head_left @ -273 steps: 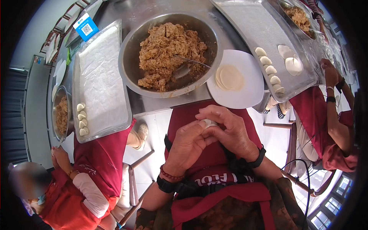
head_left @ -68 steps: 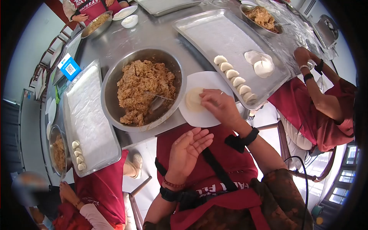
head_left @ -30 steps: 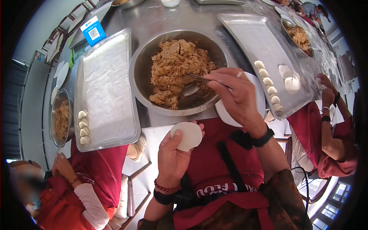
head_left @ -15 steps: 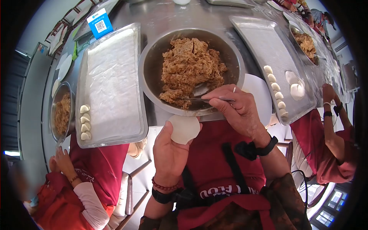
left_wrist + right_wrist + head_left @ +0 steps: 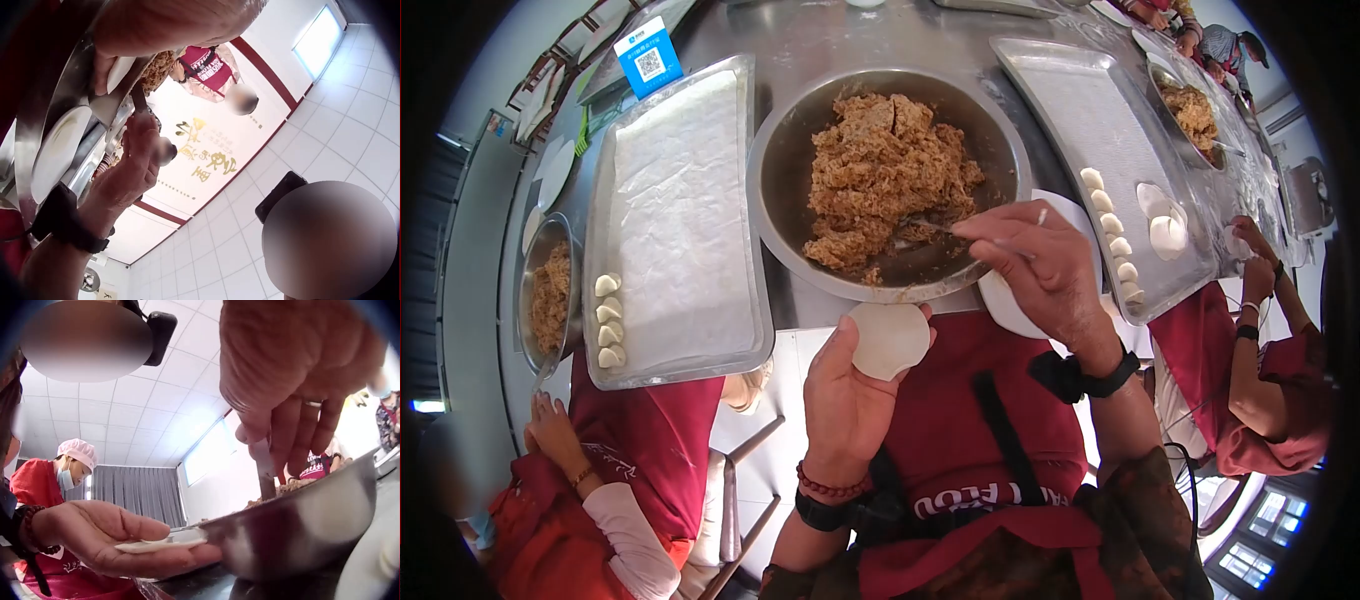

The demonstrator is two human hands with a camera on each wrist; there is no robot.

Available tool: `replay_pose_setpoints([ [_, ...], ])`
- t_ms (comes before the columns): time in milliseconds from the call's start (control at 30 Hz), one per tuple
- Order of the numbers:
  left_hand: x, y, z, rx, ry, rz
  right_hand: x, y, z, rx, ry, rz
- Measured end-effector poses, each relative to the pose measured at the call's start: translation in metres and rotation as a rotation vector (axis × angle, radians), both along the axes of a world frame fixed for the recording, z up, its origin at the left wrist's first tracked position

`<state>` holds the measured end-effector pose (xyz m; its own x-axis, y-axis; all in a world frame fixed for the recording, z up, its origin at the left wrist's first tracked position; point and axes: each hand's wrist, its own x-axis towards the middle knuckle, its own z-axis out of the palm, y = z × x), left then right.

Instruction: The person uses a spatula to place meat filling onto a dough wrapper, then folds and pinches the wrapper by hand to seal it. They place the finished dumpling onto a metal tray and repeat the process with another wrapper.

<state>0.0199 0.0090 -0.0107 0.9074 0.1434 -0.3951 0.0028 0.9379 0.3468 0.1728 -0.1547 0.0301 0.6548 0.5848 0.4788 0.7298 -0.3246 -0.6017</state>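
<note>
My left hand holds a round white dumpling wrapper, palm up with the thumb over its near edge, just in front of the bowl. In the right wrist view the wrapper lies flat along the fingers, nothing heaped on it. My right hand grips a thin flat metal utensil over the right side of a large steel bowl. Its far end dips into brown minced filling, which partly hides it. A white plate sits beneath the right forearm, partly covered.
A paper-lined tray with several dumplings stands left; another tray with dumplings and wrappers stands right. A smaller bowl of filling sits far left. People in red aprons sit on both sides. A blue QR-code sign stands behind the left tray.
My right hand took a wrapper from the plate; the left now holds it. The right then picked up the utensil, worked it at the bowl's near side, and has moved back rightward.
</note>
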Motion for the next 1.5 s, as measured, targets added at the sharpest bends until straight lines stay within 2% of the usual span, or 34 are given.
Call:
replay_pose_setpoints([
  [400,0.005,0.0,0.001,0.037,-0.025,-0.003,0.009,0.018,-0.022,-0.07,0.102,0.188],
  [500,0.006,0.002,-0.001,0.034,-0.027,0.001,0.012,0.016,-0.025,-0.169,0.097,0.212],
  [600,0.007,0.001,0.0,0.007,-0.032,0.03,0.014,0.016,-0.026,-0.166,0.087,0.21],
  [900,0.008,-0.001,0.004,-0.004,-0.056,0.03,0.013,-0.003,-0.006,-0.129,0.429,0.196],
  [1000,0.007,-0.001,0.007,-0.021,-0.061,0.039,0.009,-0.009,-0.003,0.068,0.716,0.214],
  [1100,0.007,-0.003,0.012,0.001,-0.044,0.047,0.007,-0.014,-0.008,0.197,0.846,0.222],
  [1300,0.007,-0.003,0.018,0.03,-0.046,0.044,-0.004,-0.022,0.0,0.314,0.958,0.148],
  [1500,0.006,-0.004,0.02,-0.004,-0.046,0.046,-0.026,-0.028,-0.002,0.325,0.861,0.061],
])
